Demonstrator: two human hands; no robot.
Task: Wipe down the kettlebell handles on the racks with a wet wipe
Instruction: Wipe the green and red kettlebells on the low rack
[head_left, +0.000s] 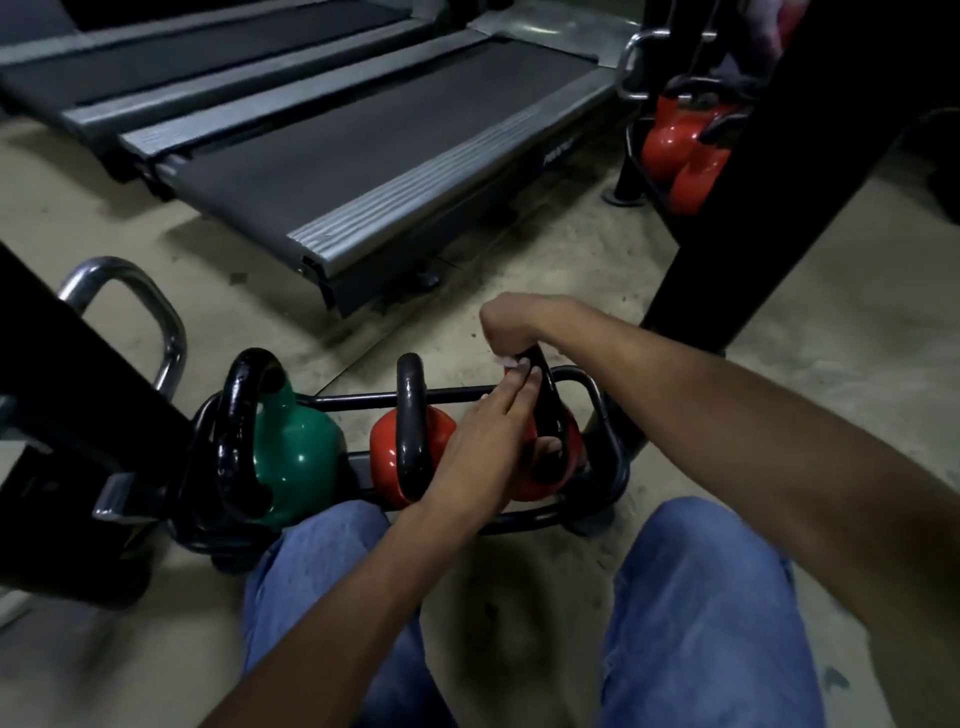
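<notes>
My right hand (511, 327) has its fingers clamped on the handle (551, 410) of the red kettlebell (532, 488), apparently over the wipe (506, 362). My left hand (483, 431) steadies it, fingers straight. I judge it heavy, rigid and glossy; grip the handle only.

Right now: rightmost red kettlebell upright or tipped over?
Upright. The red kettlebell sits in the rack, its handle pointing up, gripped at the top by the right hand.

Wet wipe on a red kettlebell's handle, at the rack's right end.
The right hand (514, 325) grips a pale wet wipe (511, 364) over the top of the black handle (546, 400) of an upright red kettlebell (545, 480), and only a scrap of wipe shows under the fist. The left hand (488, 431) lays straight fingers on the handle just below that grip. Left of the grip, in the black tube rack (605, 499), stand a second red kettlebell (384, 452) and a green kettlebell (298, 447).
</notes>
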